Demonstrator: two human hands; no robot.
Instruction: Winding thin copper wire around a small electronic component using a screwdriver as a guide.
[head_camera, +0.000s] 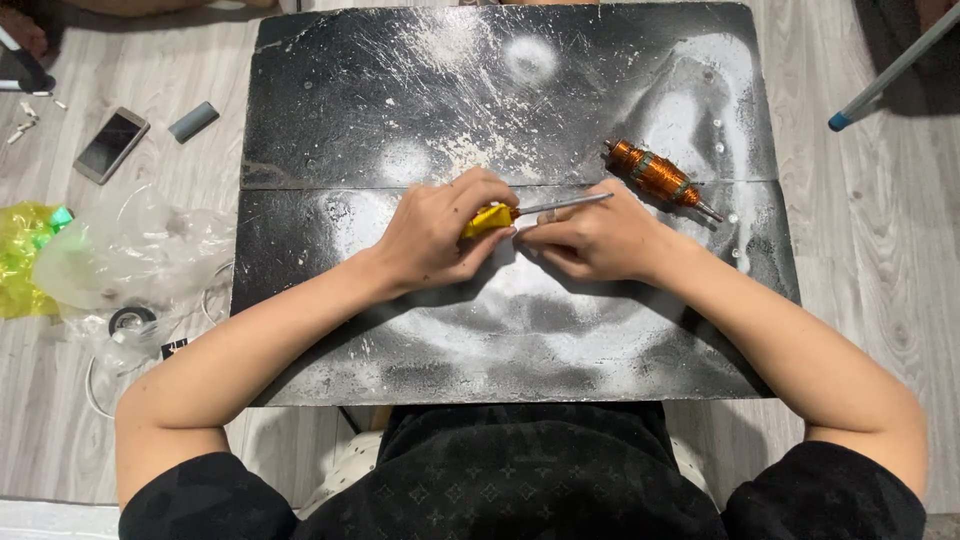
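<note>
I see a matt black board (420, 110), scratched and dusted white; a glossy copper-wound rotor (655, 173); a screwdriver (520, 212) with yellow plastic handle, bare metal shaft.

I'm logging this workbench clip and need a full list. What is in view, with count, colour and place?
Board: one, black, dusted white, centre, on the floor.
Screwdriver: one, yellow handle, metal shaft, held over the board's middle.
Motor armature: one, copper-wound, on the board, right of the hands.
Phone: one, dark screen, floor at left.
Small grey block: one, floor beside the phone.
Plastic bags: clear and yellow, floor at left.
Tape roll: one, black, below the bags.
Pole: one, grey with blue tip, top right.
Left hand: gripping the yellow handle.
Right hand: fingers by the shaft.
</note>
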